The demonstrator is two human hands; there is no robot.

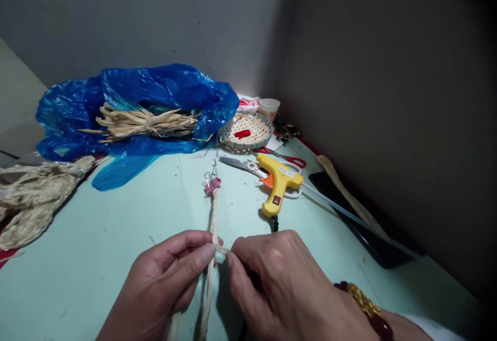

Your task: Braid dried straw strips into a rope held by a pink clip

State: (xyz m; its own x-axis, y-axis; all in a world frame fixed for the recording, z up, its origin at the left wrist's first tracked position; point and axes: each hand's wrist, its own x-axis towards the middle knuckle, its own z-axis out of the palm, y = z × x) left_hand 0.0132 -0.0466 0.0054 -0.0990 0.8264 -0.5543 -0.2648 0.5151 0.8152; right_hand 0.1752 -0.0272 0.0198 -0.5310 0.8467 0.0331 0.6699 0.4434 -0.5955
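A pale braid of dried plant fibre [213, 217] runs toward me from a pink binder clip [212, 187], which grips its far end. My left hand [166, 273] pinches the braid at its near end between thumb and forefinger. To the right, my right hand [287, 284] pinches one strand of the fibre, drawn out sideways from the braid. Another loose strand [207, 299] hangs down between the hands toward the bottom edge. The curled fingers of the right hand are partly hidden behind its back.
A blue plastic bag [166, 82] holds a fibre bundle [147, 123]. Beyond my hands lie a yellow glue gun [280, 180], scissors [236, 163], red-handled scissors [297, 161] and a woven basket [260, 142]. A black tablet-like slab [349, 227] lies right; braided work [34, 201] lies left.
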